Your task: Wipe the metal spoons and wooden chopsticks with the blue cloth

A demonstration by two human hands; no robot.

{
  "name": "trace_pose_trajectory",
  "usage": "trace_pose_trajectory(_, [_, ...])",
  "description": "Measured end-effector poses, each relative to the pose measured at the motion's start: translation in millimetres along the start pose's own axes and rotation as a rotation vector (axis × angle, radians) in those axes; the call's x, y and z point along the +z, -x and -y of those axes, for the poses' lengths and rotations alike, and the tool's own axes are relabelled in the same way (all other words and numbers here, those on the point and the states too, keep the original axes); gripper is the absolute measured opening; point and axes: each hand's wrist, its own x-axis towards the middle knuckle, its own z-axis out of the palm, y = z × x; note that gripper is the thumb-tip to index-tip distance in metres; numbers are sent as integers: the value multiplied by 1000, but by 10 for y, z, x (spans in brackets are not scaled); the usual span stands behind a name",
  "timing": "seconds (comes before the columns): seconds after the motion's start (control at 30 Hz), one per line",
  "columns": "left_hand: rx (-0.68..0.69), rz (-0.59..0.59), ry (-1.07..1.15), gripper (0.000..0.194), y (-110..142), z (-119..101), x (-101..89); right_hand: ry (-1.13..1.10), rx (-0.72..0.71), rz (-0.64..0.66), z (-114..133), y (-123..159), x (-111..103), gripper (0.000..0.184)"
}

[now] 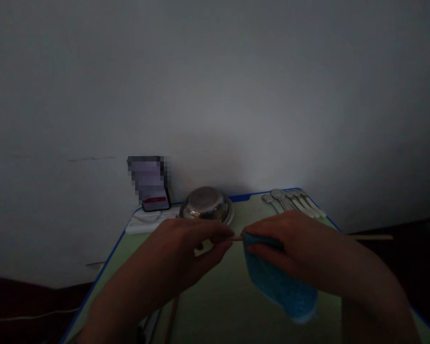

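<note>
Above the table, my left hand (pixel 197 246) pinches the near end of a thin wooden chopstick (pixel 374 237) between thumb and fingers. My right hand (pixel 283 239) is closed on a blue cloth (pixel 279 284) folded about the same chopstick, close to my left fingertips. The cloth's loose part hangs below the right hand. Much of the chopstick is hidden behind the right hand and wrist; its far end sticks out to the right.
An upturned metal bowl (pixel 206 203) stands at the back by the wall. Left of it a phone (pixel 154 186) leans upright by a white flat object (pixel 143 222). Several spoons (pixel 299 200) lie back right. A brown stick (pixel 171 317) lies at the front of the green table (pixel 211 306).
</note>
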Motion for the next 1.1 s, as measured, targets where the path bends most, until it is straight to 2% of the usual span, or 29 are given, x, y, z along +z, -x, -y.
trace_pose_trajectory(0.13, [57, -60, -1, 20, -2, -28, 18, 6, -5, 18, 20, -13, 23, 22])
trace_pose_trajectory(0.27, [90, -59, -2, 20, -3, -41, 25, -3, -3, 44, 32, -23, 50, 22])
trace_pose_trajectory(0.67, [32, -37, -5, 13, -26, -43, 13, 36, 19, 60, 66, -20, 56, 20])
trace_pose_trajectory(0.97, [-67, 79, -17, 7, -26, -44, 3, 42, 14, 97, 84, -44, 73, 20])
trace_pose_trajectory(1.1, [-136, 168, -7, 7, -44, -21, 4, 75, 31, 112, 120, -71, 84, 19])
